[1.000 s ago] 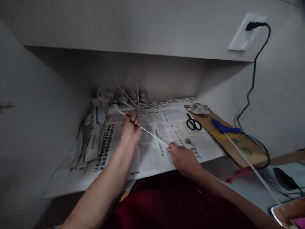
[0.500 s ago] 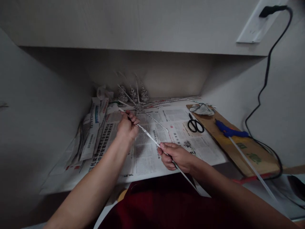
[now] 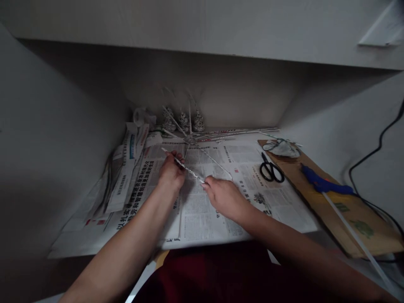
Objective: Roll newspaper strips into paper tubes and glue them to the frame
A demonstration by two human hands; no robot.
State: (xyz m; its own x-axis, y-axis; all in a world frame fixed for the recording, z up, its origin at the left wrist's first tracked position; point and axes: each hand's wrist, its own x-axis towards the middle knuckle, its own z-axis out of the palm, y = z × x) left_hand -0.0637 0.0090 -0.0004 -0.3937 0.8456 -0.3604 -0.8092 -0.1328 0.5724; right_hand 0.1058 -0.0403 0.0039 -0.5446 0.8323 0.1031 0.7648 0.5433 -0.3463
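Note:
A thin rolled newspaper tube [image 3: 191, 172] slants between my hands above the newspaper sheets. My left hand [image 3: 171, 171] is closed around its upper part, with the pale tip poking out past the fingers. My right hand [image 3: 224, 198] pinches the tube farther down, back of the hand upward; whatever continues below that grip is hidden. Just beyond my left hand lies a piece of joined paper tubes [image 3: 190, 140], its spokes spreading out from a small knotted centre. One bent spoke [image 3: 217, 162] reaches toward my right hand.
Black scissors [image 3: 270, 169] lie to the right, beside cardboard [image 3: 342, 210] bearing a blue glue gun [image 3: 325, 182] with its long glue stick. Several paper tubes [image 3: 246, 132] lie at the back near small woven cones [image 3: 198, 122]. Paper strips [image 3: 121, 185] are stacked left, by a tape roll [image 3: 139, 115].
My right hand has turned over, knuckles up, and moved closer to my left along the tube. The tube's lower tail no longer shows. The view has shifted slightly, moving the scissors and cardboard rightward.

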